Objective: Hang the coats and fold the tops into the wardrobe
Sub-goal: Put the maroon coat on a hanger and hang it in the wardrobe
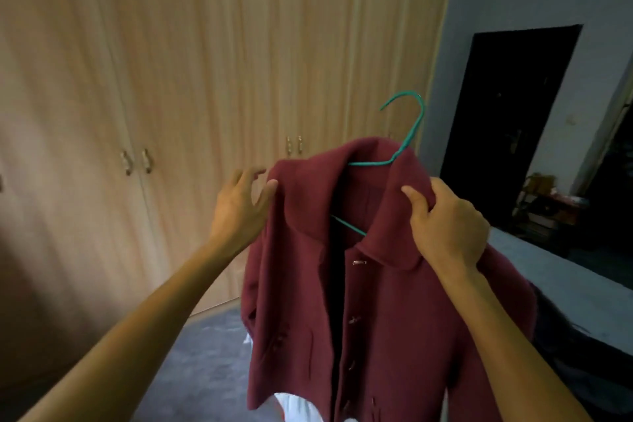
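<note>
The right hand [448, 226] grips the maroon coat [376, 301] at its shoulder; the left hand [239, 205] rests relaxed on the other; the green hanger [407, 134] hooks upward between them; shut wardrobe [212, 62] stands beyond the left.

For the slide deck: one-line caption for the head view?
Right hand grips maroon coat on teal hanger; left hand touches its shoulder, wardrobe doors closed.
</note>
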`<state>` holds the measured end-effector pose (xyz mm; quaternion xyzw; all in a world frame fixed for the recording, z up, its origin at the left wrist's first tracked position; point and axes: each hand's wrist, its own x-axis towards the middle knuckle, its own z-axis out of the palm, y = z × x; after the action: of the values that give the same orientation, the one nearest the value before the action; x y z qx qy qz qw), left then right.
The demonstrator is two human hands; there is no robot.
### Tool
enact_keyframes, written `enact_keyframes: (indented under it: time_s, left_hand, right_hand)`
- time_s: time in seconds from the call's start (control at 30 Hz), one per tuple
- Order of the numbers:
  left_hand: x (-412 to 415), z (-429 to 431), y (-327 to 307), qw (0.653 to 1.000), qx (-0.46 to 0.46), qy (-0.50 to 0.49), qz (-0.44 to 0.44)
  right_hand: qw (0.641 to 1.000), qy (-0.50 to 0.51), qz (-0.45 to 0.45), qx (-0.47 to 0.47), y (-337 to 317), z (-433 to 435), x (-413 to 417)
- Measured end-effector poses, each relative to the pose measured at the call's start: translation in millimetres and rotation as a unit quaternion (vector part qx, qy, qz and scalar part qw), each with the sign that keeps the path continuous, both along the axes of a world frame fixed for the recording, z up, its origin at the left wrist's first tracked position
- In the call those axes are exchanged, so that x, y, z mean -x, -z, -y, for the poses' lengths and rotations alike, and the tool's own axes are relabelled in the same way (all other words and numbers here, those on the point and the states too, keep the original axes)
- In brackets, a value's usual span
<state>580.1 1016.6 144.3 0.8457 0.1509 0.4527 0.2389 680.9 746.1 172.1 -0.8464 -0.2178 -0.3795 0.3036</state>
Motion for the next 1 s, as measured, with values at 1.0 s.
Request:
enact_keyframes:
  time_s: [1.0]
  left_hand:
    - [6.0, -333.9, 46.9, 0.965, 0.102, -0.234, -0.063]
  right_hand:
    - [0.953, -0.272, -0.119, -0.055, 85.7, -467.6, -78.8]
